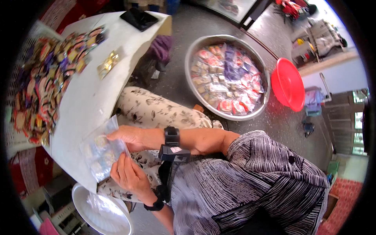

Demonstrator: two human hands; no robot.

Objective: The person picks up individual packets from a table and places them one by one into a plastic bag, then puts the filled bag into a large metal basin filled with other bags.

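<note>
A clear plastic bag (101,154) with several small pale round pieces inside is held over the near edge of a white tabletop (85,111). My right hand (133,138) grips its edge, the thumb lying on top of the film. My left hand (129,173) pinches the same edge with bent fingers. Further along the tabletop lies a shiny gold-coloured packet (108,64). Beyond it is a large heap of small wrapped packets (47,79) in mixed colours. What the pieces in the bag are cannot be made out.
A wide metal basin (189,79) full of filled clear bags stands on the floor to my right. Beside it is a red plastic basin (289,85). A flat black device (139,19) lies at the tabletop's far right corner. To my left sits a white tub (102,213) holding clear film.
</note>
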